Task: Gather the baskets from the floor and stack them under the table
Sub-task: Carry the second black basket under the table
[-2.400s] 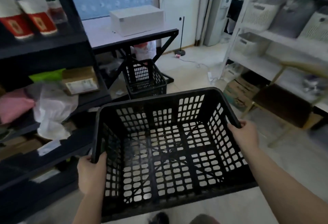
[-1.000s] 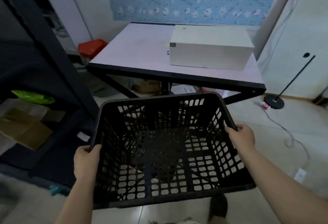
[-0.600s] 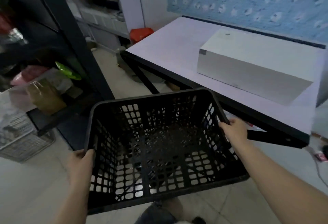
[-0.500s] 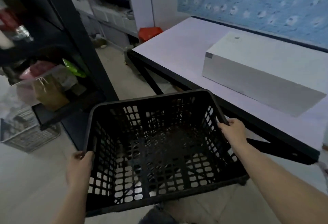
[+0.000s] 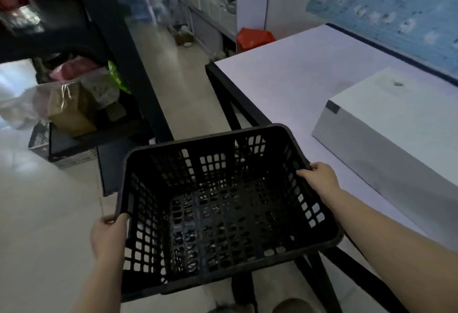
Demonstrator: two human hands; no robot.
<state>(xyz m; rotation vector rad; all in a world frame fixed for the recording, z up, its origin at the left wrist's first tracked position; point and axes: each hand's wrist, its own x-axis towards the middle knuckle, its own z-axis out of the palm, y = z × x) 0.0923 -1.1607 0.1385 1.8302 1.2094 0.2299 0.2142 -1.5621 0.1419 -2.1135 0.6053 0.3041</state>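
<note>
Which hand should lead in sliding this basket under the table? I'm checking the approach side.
Right. The right hand grips the black basket rim beside the table edge; the left hand holds the far rim.

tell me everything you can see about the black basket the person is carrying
The black basket is a rectangular crate of what looks like hard plastic, with lattice walls and floor and a solid rolled rim. It is empty, open side up, tilted slightly, and held off the floor beside the table's corner. The left hand grips its left rim and the right hand grips its right rim. Nothing else visibly touches it.
</note>
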